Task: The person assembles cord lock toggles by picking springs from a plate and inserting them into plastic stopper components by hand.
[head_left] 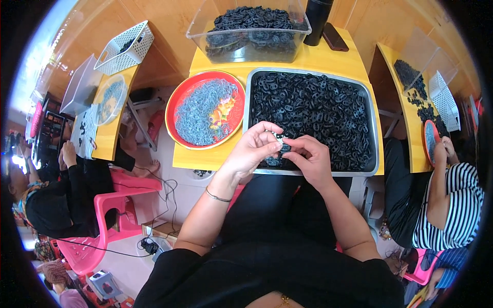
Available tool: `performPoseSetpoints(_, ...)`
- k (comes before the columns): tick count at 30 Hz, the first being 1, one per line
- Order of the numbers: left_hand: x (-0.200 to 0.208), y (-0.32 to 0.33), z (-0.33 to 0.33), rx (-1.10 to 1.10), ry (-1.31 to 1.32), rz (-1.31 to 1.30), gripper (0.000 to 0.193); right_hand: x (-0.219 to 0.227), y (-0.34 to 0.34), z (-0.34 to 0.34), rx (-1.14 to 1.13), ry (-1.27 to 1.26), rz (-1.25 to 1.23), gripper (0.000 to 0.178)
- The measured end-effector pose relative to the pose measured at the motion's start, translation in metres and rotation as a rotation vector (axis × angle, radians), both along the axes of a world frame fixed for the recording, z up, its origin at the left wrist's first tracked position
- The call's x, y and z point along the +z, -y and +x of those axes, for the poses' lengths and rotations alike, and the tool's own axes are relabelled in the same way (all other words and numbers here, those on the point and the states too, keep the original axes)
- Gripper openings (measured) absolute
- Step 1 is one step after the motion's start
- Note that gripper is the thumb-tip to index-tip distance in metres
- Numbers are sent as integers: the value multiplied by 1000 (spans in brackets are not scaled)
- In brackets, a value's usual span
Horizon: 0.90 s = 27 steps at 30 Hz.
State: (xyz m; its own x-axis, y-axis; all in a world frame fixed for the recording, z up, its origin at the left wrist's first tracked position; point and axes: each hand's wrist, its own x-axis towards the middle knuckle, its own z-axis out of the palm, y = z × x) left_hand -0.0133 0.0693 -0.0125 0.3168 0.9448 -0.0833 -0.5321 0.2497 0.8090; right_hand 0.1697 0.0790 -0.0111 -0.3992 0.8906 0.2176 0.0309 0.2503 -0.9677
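Note:
My left hand (251, 150) and my right hand (312, 158) meet over the near edge of a metal tray (376, 123). Between their fingertips is a small black plastic piece (285, 148), pinched by the right thumb and fingers. The left fingers are closed beside it, with a pale, shiny bit showing between them that is too small to name. Heaped in the tray are many black plastic pieces (313, 110), oval with two holes. To its left, a red round tray (172, 110) with a floral pattern holds a pile of small silvery metal parts (197, 120).
At the back of the yellow table (205, 160) stands a clear bin (246, 51) of black pieces. A black cylinder (318, 20) and a phone (335, 38) lie right of it. People work at side tables, left and right. A pink chair (105, 215) and cables stand at left.

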Motion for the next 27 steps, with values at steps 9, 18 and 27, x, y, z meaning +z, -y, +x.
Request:
performPoseSetpoints(9, 4, -1, 0, 40, 5, 2, 25, 2, 1, -3, -46, -91, -7, 37)
performPoseSetpoints(18, 79, -75, -29, 479, -381, 359, 12, -4, 3, -1, -123, -70, 5, 22)
performPoseSetpoints(27, 129, -146, -88, 739, -995, 722, 18, -7, 2, -6, -163, -42, 18, 21)
